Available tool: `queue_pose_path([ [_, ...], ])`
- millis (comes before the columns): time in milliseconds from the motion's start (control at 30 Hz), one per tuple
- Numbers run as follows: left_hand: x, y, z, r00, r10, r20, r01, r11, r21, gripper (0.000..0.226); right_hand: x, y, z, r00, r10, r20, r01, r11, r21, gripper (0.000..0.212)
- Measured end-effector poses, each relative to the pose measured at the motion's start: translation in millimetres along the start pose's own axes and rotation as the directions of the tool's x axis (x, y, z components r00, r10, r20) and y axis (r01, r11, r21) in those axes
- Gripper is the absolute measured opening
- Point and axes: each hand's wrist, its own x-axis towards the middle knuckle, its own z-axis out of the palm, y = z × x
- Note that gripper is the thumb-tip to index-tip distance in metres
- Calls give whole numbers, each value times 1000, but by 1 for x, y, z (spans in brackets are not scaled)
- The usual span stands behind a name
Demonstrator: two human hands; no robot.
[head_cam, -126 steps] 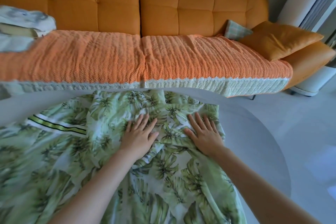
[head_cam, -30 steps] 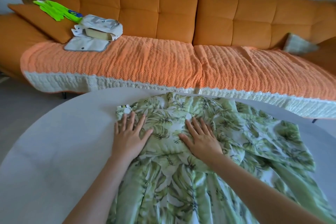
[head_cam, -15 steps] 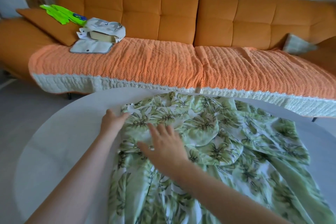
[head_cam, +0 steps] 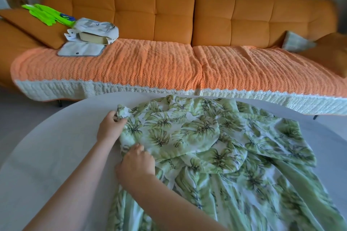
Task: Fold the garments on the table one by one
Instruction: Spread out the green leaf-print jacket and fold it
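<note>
So the only garment on the table [head_cam: 47,155] is a green leaf-print dress [head_cam: 216,155], spread over the table's right half with its far edge close to the sofa [head_cam: 169,15] side. No real containers anywhere, the nearest thing is a pale fabric pouch [head_cam: 93,30] on the sofa seat left of the dress, flap open, with what looks like a beige block showing inside, can't tell what it is. A flat grey pad [head_cam: 80,50] lies just in front of it, and some neon green gloves [head_cam: 47,14] sit on a cushion [head_cam: 32,26] behind it. Left hand [head_cam: 110,129] is at the dress's far left corner, fingers curled and pinching the edge of the cloth. Right hand [head_cam: 138,163] is just nearer along that same left edge, fingers bent down into the fabric, gripping a fold. Compared with a second ago, both palms were pressed flat and spread on the dress; half a second ago they'd started sliding to the left edge, and now they've closed on it.
</note>
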Motion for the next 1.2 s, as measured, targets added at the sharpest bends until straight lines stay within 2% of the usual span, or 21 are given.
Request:
queue_pose_path([
  [100, -2, 9, 1, 1000, -10, -4, 10, 993, -116, 20, -2, 5, -6, 1000, -1, -5, 1, 995, 98, 54],
  [233, -7, 36, 8, 999, 25, 27, -18, 975, -221, 27, -10, 16, -14, 1000, -1, -17, 7, 940, 340, 56],
  [333, -14, 59, 17, 996, 56, 62, -38, 965, -258, 24, -15, 29, -18, 999, 37, -36, -13, 861, 508, 51],
  [500, -21, 82, 31, 994, 34, 103, -1, 952, -306, 31, -19, 47, -19, 984, 170, 49, -154, 685, 712, 52],
  [567, -22, 85, 37, 994, 5, 105, 29, 946, -324, 33, -19, 49, -18, 981, 186, 47, -163, 677, 718, 50],
  [700, -26, 92, 44, 992, -40, 116, 81, 923, -375, 36, -24, 46, -14, 983, 184, 27, -154, 723, 674, 66],
  [767, -27, 99, 46, 990, -61, 130, 106, 918, -382, 35, -26, 49, -14, 981, 191, -21, -130, 740, 660, 50],
  [833, -26, 110, 48, 989, -60, 132, 104, 924, -367, 31, -31, 60, -20, 979, 201, -46, -105, 677, 728, 43],
  [967, -24, 136, 64, 996, -3, 94, 31, 956, -292, 29, -51, 109, -41, 980, 185, -76, -27, 501, 865, 51],
  [1067, -34, 158, 92, 993, 95, 72, -80, 977, -197, 27, -67, 153, -55, 976, 213, -42, -60, 450, 891, 49],
  [1200, -61, 176, 135, 972, 194, 135, -172, 972, -159, 30, -75, 186, -52, 963, 267, 22, -132, 400, 907, 43],
])
